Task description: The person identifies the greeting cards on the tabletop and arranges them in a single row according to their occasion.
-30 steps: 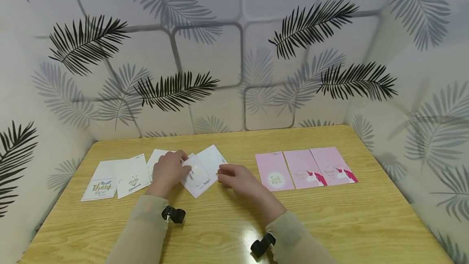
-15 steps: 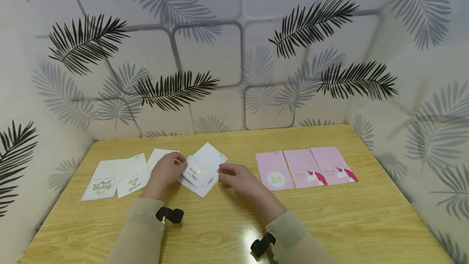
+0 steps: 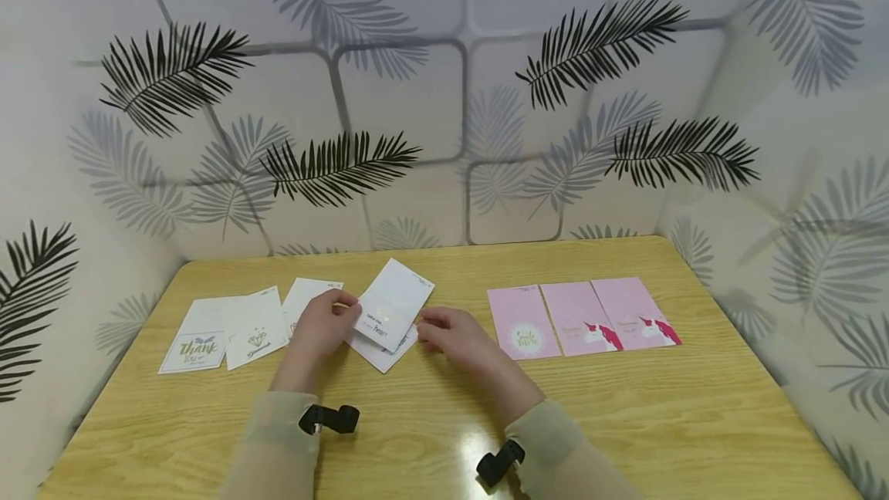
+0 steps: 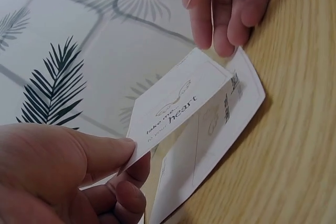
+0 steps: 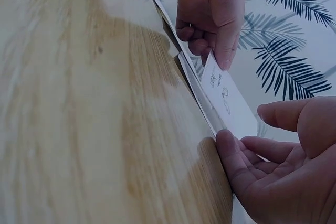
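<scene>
In the head view, my left hand [image 3: 319,334] pinches the left edge of a white card [image 3: 385,319] printed "take me to your heart". The left wrist view shows thumb and fingers on one end of this card [image 4: 173,95], tilted above a second white card [image 4: 202,145] with similar print. That lower card lies on the table. Beside the cards' right edge, my right hand [image 3: 454,334] has its fingers loosely bent. In the right wrist view, its thumb stands apart and its fingertips [image 5: 227,140] are at the cards' edge; whether they touch cannot be told.
Left of the hands lie a "Thank you" card [image 3: 197,342], a diamond card [image 3: 257,334] and another white card [image 3: 302,295], partly hidden by the left hand. On the right, a pink "Smile More" card [image 3: 524,322] and two pink unicorn cards [image 3: 579,319] stand in a row.
The heart-printed card in my left hand has turned and shifted over the lower card, from a steep slant to a straighter position. My right hand has stayed nearly still.
</scene>
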Motion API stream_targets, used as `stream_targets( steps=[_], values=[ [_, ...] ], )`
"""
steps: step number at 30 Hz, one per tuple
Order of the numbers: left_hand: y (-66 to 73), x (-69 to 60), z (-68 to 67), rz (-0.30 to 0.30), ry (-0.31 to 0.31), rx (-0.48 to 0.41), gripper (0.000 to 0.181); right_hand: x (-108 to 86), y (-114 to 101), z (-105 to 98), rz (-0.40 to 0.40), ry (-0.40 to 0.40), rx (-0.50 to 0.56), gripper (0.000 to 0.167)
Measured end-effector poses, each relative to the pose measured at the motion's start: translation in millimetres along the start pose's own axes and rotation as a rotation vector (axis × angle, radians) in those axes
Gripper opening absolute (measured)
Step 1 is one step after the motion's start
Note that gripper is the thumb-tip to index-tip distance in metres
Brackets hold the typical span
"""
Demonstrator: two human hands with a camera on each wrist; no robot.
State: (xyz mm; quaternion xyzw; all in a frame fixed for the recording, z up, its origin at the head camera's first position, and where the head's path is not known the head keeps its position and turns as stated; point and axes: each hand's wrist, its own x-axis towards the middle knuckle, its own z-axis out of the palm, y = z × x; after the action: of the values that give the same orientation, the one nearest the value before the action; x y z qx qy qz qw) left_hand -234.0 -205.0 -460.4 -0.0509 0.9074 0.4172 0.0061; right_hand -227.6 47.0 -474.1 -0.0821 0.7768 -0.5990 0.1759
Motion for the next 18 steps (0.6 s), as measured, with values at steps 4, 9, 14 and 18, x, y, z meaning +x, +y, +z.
stream_targets(
  steps=[4,9,14,18],
  values=[
    [3.2,-2.6,5.4,-0.033,0.011,-0.053,0.026,-0.3,-0.8,0.6,0.0,0.014,0.044,0.044],
    [4.8,-4.2,12.1,-0.053,0.038,-0.092,0.026,0.3,-0.5,2.6,-0.013,0.056,0.095,0.044],
    [9.2,-7.1,15.2,-0.061,0.051,-0.132,0.027,1.6,-0.3,3.8,-0.022,0.115,0.14,0.045],
    [13.8,-8.6,16.9,-0.065,0.057,-0.157,0.027,4.0,-0.6,3.6,-0.04,0.174,0.188,0.044]
  ],
)
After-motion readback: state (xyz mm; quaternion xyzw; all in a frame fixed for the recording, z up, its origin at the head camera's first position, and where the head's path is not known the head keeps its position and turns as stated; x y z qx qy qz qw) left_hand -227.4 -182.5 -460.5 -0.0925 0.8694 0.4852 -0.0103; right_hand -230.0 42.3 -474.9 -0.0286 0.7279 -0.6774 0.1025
